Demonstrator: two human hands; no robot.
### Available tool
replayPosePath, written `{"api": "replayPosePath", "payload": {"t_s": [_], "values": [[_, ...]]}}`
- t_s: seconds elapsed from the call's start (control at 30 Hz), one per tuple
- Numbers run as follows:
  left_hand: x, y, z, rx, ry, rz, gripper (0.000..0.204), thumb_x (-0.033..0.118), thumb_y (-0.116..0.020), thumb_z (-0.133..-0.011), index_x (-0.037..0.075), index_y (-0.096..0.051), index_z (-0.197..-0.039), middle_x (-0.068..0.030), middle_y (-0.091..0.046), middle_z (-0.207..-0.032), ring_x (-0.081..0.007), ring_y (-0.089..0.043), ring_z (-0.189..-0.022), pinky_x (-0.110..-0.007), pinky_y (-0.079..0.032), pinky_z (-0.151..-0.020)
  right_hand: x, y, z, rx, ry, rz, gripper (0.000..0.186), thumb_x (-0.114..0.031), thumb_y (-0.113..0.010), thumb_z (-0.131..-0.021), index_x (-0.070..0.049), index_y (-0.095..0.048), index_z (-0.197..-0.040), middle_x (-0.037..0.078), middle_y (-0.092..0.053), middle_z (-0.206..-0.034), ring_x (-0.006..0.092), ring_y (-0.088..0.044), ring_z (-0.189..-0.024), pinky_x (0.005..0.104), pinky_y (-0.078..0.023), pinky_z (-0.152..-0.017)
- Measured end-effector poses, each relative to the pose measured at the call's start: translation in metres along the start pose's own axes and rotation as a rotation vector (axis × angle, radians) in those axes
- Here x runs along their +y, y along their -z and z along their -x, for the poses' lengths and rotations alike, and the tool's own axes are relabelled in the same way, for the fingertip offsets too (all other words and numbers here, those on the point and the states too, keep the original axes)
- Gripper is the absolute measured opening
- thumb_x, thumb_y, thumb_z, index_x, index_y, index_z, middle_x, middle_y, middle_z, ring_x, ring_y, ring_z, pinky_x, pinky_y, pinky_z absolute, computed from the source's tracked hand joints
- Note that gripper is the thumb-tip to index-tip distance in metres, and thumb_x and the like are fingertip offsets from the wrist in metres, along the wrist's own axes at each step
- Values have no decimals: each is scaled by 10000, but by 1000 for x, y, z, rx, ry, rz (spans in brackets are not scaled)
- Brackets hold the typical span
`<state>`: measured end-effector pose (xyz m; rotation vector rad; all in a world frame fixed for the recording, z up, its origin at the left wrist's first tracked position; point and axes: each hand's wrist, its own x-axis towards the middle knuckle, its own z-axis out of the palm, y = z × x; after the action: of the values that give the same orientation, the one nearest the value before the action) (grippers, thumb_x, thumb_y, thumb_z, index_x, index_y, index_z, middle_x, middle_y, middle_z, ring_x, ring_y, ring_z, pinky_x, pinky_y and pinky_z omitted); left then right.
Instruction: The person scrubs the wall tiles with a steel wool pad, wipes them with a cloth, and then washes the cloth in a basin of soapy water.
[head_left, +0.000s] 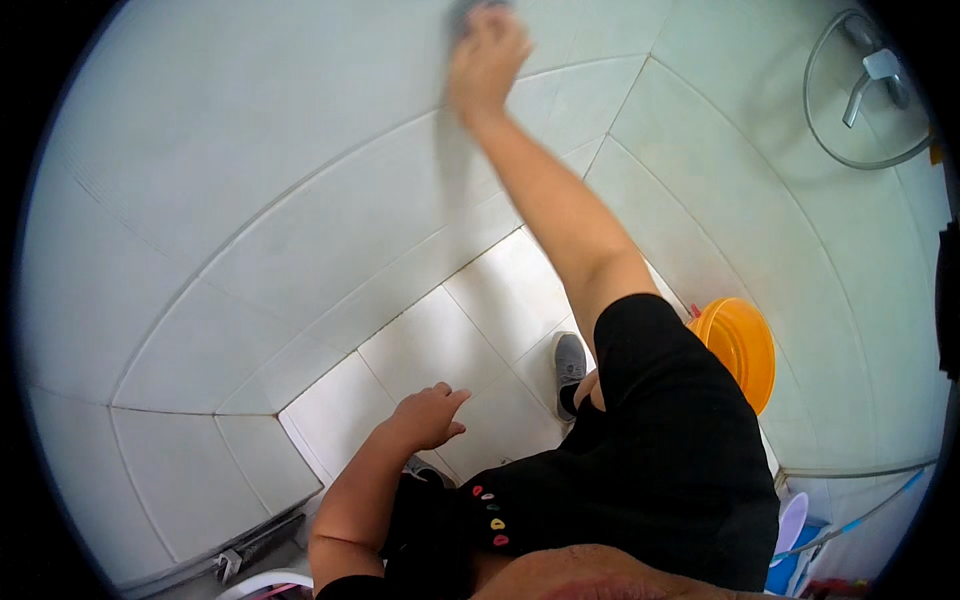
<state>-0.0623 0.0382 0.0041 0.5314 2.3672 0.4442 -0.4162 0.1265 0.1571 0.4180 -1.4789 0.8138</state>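
Observation:
My right hand (487, 70) is stretched up to the white tiled wall (280, 130), fingers curled on a small dark grey object (468, 16) pressed to the tiles; it is partly hidden and slightly blurred, perhaps a pad. My left hand (428, 414) hangs low over the white tiled floor (495, 420), fingers loosely apart and holding nothing.
An orange bucket (745, 350) stands at the right beside my body. A wall tap (872, 80) with a looping hose is at the upper right. Purple and blue items (790, 525) sit at the lower right. My grey shoe (568, 365) is on the floor.

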Motion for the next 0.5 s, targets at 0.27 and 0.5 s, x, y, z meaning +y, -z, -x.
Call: {"api": "replayPosePath", "payload": {"t_s": [0.27,0.5], "values": [[8,-3,-23,9,10,-80,541,258,-656,-808,111,-441,-1281,-164,-511,-1166,-336,-526,-1069,-412,-466,-862,52,35,44,-257,236,-184,301,-21,-589,-696,-150,-662,-958,67,-588,-975,295,-524,-966,415,-422,-850],[14,2,-33,-66,22,-59,547,241,-656,-808,106,-435,-1289,-165,-509,-1172,-338,-523,-1073,-413,-458,-875,61,17,47,1,-345,93,263,-12,-558,-742,-85,-640,-981,112,-566,-1020,332,-505,-946,409,-400,-860]]}}
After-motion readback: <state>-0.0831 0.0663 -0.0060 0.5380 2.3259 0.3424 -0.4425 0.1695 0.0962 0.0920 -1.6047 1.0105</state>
